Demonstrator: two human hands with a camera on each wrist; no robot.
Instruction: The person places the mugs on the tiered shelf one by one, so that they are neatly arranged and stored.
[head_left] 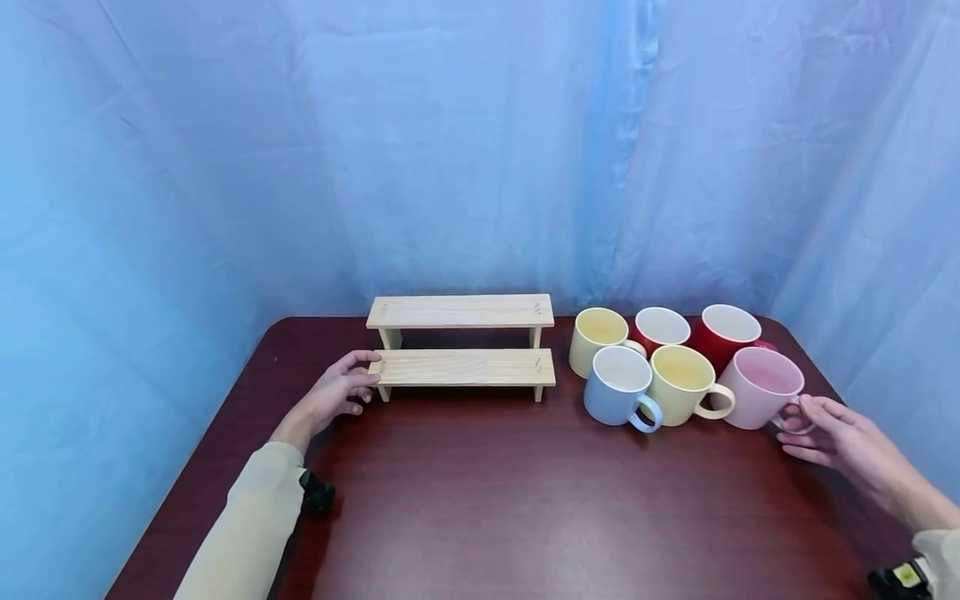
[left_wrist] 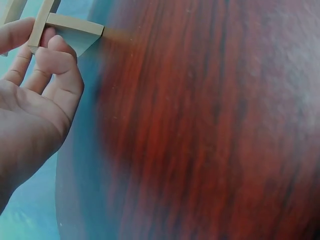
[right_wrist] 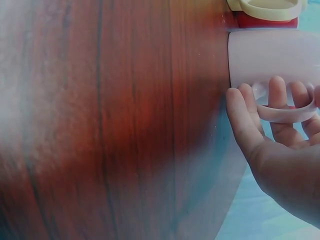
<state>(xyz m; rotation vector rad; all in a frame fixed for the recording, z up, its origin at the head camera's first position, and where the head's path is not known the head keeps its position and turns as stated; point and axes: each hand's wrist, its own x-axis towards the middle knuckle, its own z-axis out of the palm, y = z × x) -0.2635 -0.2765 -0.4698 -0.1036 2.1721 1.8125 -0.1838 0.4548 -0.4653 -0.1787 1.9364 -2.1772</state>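
Note:
At the left end of the lower wooden shelf board [head_left: 465,367], the left hand [head_left: 341,392] pinches the board's edge between thumb and fingers; the left wrist view shows this hand [left_wrist: 45,95] with the board's end [left_wrist: 39,30] between its fingertips. On the right, the right hand [head_left: 847,442] holds the handle of the pink mug [head_left: 753,398], which stands upright. In the right wrist view, fingers of the right hand [right_wrist: 280,145] pass through the handle of that pink mug [right_wrist: 275,55].
Left of the pink mug stand a yellow mug [head_left: 671,402] and a light blue mug [head_left: 609,402]. Behind are another yellow mug [head_left: 581,352] and two red mugs with white insides. The upper shelf board [head_left: 461,311] is at the back, before blue curtains [head_left: 450,150].

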